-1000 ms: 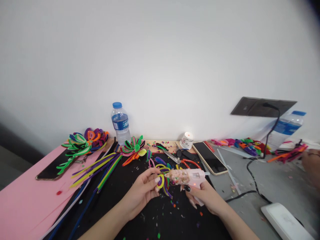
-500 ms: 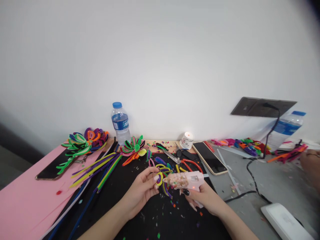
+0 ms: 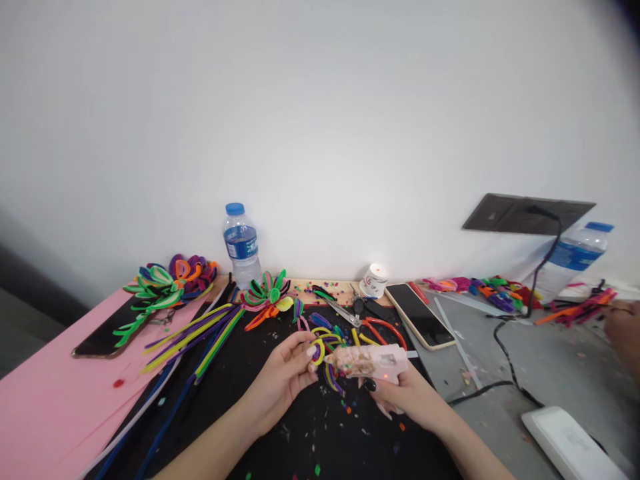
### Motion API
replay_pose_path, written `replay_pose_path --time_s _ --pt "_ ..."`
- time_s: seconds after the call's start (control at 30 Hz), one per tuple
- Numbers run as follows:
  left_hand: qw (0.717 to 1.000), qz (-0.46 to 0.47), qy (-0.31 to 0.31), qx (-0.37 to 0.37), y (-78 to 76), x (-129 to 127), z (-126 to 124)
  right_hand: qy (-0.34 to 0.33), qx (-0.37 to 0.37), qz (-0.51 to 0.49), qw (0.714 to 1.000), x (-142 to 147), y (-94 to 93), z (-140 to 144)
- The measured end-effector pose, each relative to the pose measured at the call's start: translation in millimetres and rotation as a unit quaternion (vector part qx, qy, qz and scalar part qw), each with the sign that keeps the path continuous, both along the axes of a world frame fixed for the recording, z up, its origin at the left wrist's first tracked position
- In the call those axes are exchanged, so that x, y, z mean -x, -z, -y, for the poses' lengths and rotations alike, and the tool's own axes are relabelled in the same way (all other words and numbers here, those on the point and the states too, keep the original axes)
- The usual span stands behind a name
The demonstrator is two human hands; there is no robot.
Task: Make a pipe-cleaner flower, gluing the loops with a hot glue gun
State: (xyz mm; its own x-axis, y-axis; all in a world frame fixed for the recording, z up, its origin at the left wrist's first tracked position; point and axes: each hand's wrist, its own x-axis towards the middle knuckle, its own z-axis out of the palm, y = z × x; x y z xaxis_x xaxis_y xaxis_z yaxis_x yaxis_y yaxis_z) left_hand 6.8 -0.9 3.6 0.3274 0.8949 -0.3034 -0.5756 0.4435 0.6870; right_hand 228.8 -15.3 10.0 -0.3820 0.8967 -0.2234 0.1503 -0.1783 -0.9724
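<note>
Between thumb and fingers, my left hand [image 3: 283, 380] pinches a small yellow and purple pipe cleaner coil [image 3: 319, 352]. My right hand [image 3: 407, 393] is wrapped round the handle of a pale pink glue gun [image 3: 367, 361], whose little light glows orange-red. The gun's nozzle points left and is at the coil's edge; whether it touches cannot be made out. Just behind both hands lie several bent pipe cleaner pieces [image 3: 330, 333] in purple, yellow and green. Red-handled pliers [image 3: 383, 327] rest beyond the glue gun.
A pipe cleaner flower [image 3: 270, 297] and loose pipe cleaners [image 3: 193, 337] lie left. Behind them stands a water bottle [image 3: 242, 247]. A phone [image 3: 420, 317], a white cup [image 3: 373, 280], a black cord [image 3: 510, 360] and a white power strip [image 3: 570, 443] are right. Another person's hand [image 3: 623, 333] shows at the right edge.
The coil in my left hand has turned slightly, so its ring shape shows more. The glue gun stays almost in the same place, with its nozzle by the coil.
</note>
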Motion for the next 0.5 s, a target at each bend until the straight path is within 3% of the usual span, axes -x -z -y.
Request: replay_pose_path --time_s 0.5 --pt "1.0 -0.003 -0.002 0.003 3.3 0.0 -0.7 0.001 -0.013 0.007 1.0 2.2 -3.8 -0.2"
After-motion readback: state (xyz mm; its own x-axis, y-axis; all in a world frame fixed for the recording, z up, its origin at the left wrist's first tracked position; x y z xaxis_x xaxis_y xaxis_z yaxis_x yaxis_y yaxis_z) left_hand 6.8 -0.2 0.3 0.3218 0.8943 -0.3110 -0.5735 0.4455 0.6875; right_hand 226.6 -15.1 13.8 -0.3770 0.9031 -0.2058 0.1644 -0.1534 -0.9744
